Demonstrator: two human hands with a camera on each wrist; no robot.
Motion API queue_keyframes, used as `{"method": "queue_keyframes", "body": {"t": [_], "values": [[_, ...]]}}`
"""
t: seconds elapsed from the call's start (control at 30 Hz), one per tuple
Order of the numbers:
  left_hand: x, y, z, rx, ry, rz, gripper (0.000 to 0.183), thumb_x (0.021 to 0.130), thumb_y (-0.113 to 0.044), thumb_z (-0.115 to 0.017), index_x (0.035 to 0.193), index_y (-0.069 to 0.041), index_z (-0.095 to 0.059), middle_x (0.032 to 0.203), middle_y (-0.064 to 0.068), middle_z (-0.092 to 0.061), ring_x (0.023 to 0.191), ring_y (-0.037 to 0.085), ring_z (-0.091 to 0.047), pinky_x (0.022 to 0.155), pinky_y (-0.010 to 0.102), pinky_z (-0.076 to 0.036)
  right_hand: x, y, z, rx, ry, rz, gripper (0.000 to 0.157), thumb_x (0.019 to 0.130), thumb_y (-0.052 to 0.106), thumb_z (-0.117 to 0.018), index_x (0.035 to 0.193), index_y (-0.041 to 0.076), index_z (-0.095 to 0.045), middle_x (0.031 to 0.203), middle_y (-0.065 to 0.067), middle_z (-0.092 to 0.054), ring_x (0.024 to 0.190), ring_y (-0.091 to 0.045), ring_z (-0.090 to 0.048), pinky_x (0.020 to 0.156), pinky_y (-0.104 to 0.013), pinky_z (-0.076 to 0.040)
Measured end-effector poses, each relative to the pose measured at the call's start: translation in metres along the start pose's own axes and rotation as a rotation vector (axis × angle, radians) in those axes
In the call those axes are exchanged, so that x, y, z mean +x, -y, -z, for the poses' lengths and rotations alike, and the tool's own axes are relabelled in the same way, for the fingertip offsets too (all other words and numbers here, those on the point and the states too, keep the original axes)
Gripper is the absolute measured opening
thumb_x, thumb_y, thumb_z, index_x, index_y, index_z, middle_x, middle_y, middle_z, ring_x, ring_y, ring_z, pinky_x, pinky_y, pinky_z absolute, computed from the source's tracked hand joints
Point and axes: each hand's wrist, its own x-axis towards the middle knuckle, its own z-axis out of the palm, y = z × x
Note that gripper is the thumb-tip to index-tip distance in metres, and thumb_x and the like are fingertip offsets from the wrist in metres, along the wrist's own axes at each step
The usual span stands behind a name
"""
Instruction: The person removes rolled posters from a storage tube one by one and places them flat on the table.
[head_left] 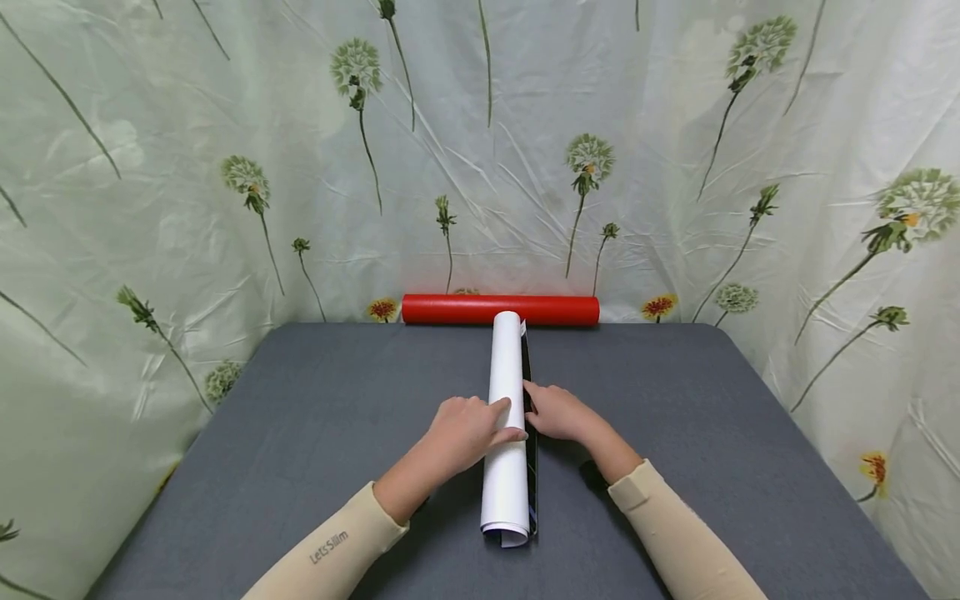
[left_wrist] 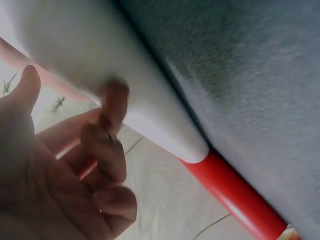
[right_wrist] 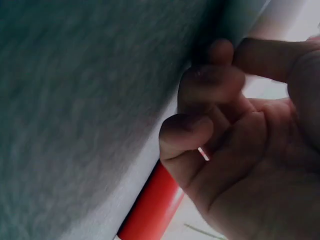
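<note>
A rolled-up poster (head_left: 506,367), white outside with a dark printed inner face, lies lengthwise on the grey table. Its loose edge (head_left: 532,467) runs along the right side of the roll as a dark strip. From the left, my left hand (head_left: 465,429) touches the top of the roll with forefinger and thumb; the left wrist view shows its other fingers (left_wrist: 111,155) loosely bent beside the paper. My right hand (head_left: 561,412) pinches the loose edge between thumb and forefinger, low by the table. In the right wrist view its remaining fingers (right_wrist: 187,132) are curled.
Across the table's far edge lies a red tube (head_left: 450,309), just beyond the far end of the roll. A pale curtain (head_left: 315,150) printed with dandelions hangs behind and around the grey table (head_left: 337,392).
</note>
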Motion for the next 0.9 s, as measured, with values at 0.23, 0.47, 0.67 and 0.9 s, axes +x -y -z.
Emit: {"method": "queue_keyframes", "body": {"t": [0.23, 0.47, 0.67, 0.9], "values": [[0.012, -0.011, -0.006, 0.095, -0.136, -0.014, 0.051, 0.093, -0.062, -0.072, 0.108, -0.013, -0.071, 0.102, 0.001, -0.064, 0.072, 0.016, -0.062, 0.056, 0.030, -0.049, 0.003, -0.002, -0.003, -0.058, -0.013, 0.037, 0.049, 0.096, 0.004, -0.064, 0.144, -0.003, -0.057, 0.080, -0.010, -0.064, 0.070, -0.022, -0.052, 0.070, -0.037, -0.044], [0.013, -0.010, -0.012, -0.048, -0.116, -0.083, 0.031, 0.103, -0.036, -0.068, 0.129, -0.019, -0.070, 0.142, 0.003, -0.064, 0.075, 0.018, -0.069, 0.059, 0.031, -0.055, 0.005, -0.005, -0.003, -0.052, -0.011, 0.027, 0.050, 0.096, 0.005, -0.062, 0.145, -0.004, -0.059, 0.091, -0.018, -0.072, 0.073, -0.025, -0.054, 0.071, -0.039, -0.044], [0.011, -0.011, -0.013, -0.080, -0.101, -0.080, 0.029, 0.107, -0.039, -0.062, 0.122, -0.017, -0.073, 0.143, 0.008, -0.063, 0.082, 0.020, -0.072, 0.064, 0.033, -0.059, 0.004, -0.005, 0.000, 0.007, 0.052, -0.035, 0.061, 0.100, 0.011, -0.064, 0.156, -0.006, -0.046, 0.069, -0.005, -0.058, 0.063, -0.018, -0.045, 0.063, -0.030, -0.037], [0.012, -0.014, -0.016, -0.076, -0.084, -0.032, 0.043, 0.101, -0.051, -0.069, 0.123, -0.015, -0.072, 0.145, 0.011, -0.060, 0.090, 0.022, -0.075, 0.069, 0.035, -0.061, 0.005, -0.006, -0.001, -0.018, 0.097, -0.046, 0.064, 0.101, 0.013, -0.063, 0.159, -0.005, -0.042, 0.094, -0.012, -0.070, 0.076, -0.022, -0.057, 0.072, -0.035, -0.045]]}}
